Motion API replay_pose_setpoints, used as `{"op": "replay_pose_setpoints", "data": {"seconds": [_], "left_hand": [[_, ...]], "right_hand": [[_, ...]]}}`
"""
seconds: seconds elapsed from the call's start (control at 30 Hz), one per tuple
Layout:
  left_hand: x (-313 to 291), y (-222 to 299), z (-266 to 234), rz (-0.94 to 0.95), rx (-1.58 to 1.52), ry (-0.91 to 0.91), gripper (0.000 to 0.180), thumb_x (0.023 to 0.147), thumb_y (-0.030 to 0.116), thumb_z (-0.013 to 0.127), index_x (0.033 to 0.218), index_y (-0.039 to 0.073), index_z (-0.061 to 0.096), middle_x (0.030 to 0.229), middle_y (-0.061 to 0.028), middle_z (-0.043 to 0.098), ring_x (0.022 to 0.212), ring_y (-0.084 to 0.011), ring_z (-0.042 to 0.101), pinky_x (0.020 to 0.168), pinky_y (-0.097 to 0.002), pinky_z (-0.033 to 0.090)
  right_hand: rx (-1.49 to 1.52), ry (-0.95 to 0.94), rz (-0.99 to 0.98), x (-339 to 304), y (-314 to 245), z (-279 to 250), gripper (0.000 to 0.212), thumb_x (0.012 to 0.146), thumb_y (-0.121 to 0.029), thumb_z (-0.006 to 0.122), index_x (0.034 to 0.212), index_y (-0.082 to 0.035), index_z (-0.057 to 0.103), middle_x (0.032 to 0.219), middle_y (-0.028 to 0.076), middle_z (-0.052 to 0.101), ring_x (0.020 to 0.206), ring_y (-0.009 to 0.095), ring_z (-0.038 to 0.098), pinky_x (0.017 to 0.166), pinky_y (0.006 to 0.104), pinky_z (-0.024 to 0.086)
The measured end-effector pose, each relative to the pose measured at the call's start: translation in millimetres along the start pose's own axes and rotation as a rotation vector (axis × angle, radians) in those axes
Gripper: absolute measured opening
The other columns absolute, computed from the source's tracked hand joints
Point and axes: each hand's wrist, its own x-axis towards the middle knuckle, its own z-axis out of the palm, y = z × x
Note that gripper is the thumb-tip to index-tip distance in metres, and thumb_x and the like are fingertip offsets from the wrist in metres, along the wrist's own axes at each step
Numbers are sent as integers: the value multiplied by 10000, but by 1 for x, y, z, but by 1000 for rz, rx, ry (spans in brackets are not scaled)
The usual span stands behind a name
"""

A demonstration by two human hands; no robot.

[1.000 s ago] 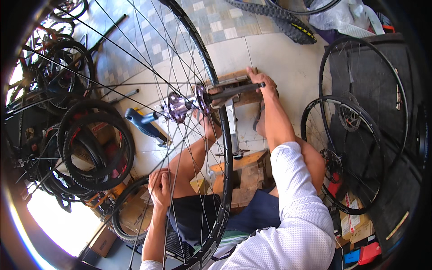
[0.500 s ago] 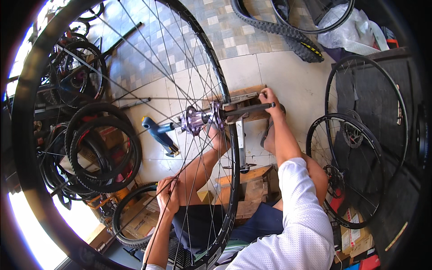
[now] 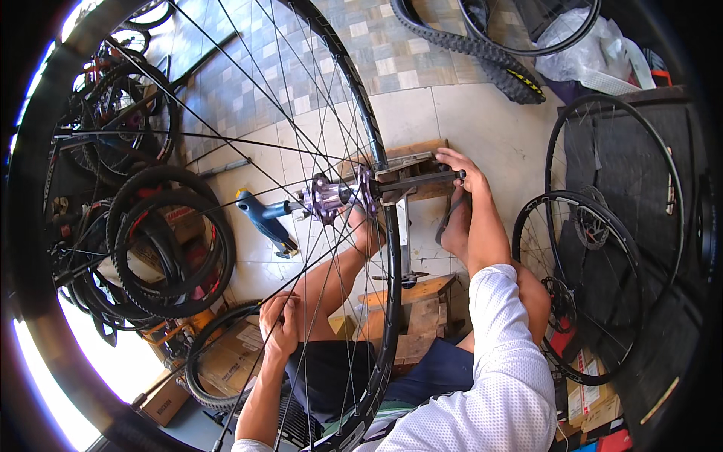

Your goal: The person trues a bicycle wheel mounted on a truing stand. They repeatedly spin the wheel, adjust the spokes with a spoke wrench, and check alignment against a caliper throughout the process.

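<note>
A large bicycle wheel with a black rim [image 3: 392, 256], thin spokes and a purple hub [image 3: 329, 198] stands upright before me. The hub sits in a metal stand [image 3: 410, 163], with a dark bar [image 3: 422, 181] reaching right. My right hand [image 3: 465, 170] is at the bar's right end, its fingers bent over the stand's far end; what they grip is hidden. My left hand [image 3: 279, 324] lies by my left knee behind the spokes, fingers curled; whatever is inside them cannot be made out. A blue-handled tool [image 3: 262, 215] shows left of the hub.
Several tyres and wheels [image 3: 172, 241] are piled at the left. On the right, two wheels [image 3: 576, 286] lean against a dark panel [image 3: 648, 248]. A loose tyre [image 3: 497, 68] lies far back near a clear plastic bag [image 3: 576, 41]. Wooden blocks [image 3: 414, 320] sit between my legs.
The wheel has turned, with its spokes at different angles. My right hand has shifted slightly down and right along the bar's end. My left hand stays by the knee.
</note>
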Motion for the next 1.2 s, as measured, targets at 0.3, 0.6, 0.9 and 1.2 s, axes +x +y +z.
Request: {"op": "replay_pose_setpoints", "data": {"seconds": [0.3, 0.6, 0.9, 1.2], "left_hand": [[0, 3, 0, 12, -37, -35, 220, 952, 177, 561, 882, 28, 708, 984, -117, 707, 936, -297, 633, 860, -390, 460], [-38, -55, 15, -25, 104, 73, 217, 936, 248, 579, 908, 61, 685, 973, -124, 663, 983, -330, 596, 887, -444, 446], [-50, -33, 10, 40, 146, 126, 327, 944, 320, 534, 911, 40, 700, 964, -142, 685, 994, -354, 616, 873, -477, 466], [-65, -24, 12, 79, 197, 115, 355, 947, 350, 523, 1008, 68, 729, 1089, -152, 692, 1079, -364, 611, 942, -513, 461]], "right_hand": [[-390, 273, 282, -6, -22, 36, 858, 909, -751, 354, 1094, 10, 705, 858, 193, 734, 858, 311, 710, 862, 435, 515], [-491, 179, -218, -129, -35, 80, 481, 876, -499, 630, 1093, -84, 738, 1076, 158, 727, 1051, 320, 673, 921, 396, 504], [-25, -95, -377, -273, -58, 132, 578, 967, -590, 535, 1105, -54, 702, 883, 16, 726, 466, 45, 370, 378, 248, 275], [-90, -19, -441, -357, -76, 140, 480, 970, -495, 594, 1034, -23, 659, 888, 59, 711, 458, 52, 451, 356, 240, 321]]}}
